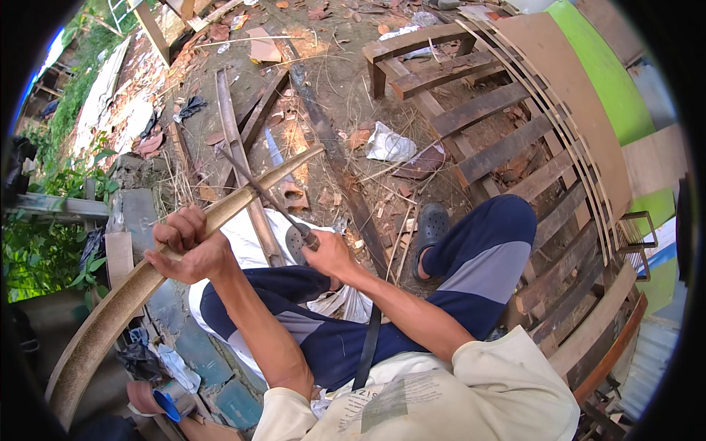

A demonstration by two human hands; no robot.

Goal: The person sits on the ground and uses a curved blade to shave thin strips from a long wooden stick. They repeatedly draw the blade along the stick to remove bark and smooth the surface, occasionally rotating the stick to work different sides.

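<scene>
My left hand point(184, 246) is closed around a long split bamboo piece point(103, 323), which slants from the lower left up toward the middle. Its hollow inner side faces up, and one end stops beyond my hands. A long knife point(254, 180) is in my right hand point(329, 253), fingers wrapped round its handle. The thin dark blade points up and left and crosses the bamboo a little beyond my left hand. Whether its edge cuts into the bamboo I cannot tell. Below the bamboo, a white cloth or sack point(246, 239) lies by my left leg.
To the right stands a slatted wooden frame point(507, 143) with thin bamboo strips point(581, 140) along its far side. Loose wooden planks point(235, 140), a white plastic bag point(390, 143) and scraps lie on the dirt ahead. A blue cup point(173, 403) is at the lower left.
</scene>
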